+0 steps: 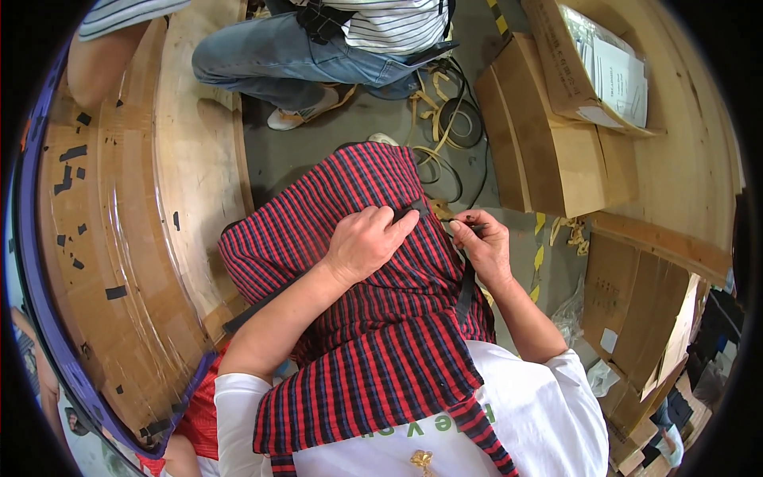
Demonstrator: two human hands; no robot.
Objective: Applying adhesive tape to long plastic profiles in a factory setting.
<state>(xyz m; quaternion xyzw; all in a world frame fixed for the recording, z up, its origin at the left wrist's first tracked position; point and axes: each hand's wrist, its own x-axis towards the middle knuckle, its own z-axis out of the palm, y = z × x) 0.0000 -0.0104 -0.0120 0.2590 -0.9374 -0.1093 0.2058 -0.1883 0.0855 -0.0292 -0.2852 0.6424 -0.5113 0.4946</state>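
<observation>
My left hand rests over my lap on a red-and-black striped apron. Its fingers are closed at a short black strip, the forefinger pointing along it. To the right, my right hand pinches a small dark strip between thumb and fingers, held apart from the left hand. Below the right hand a black strap runs down along the apron's edge. Another black strap slants out from under my left forearm. Whether these black pieces join is hidden.
On the left stands a bench topped with brown cardboard, black tape scraps stuck on it. A seated person in jeans is ahead. Yellow straps and a black cable coil lie on the floor. Cardboard boxes stand at right.
</observation>
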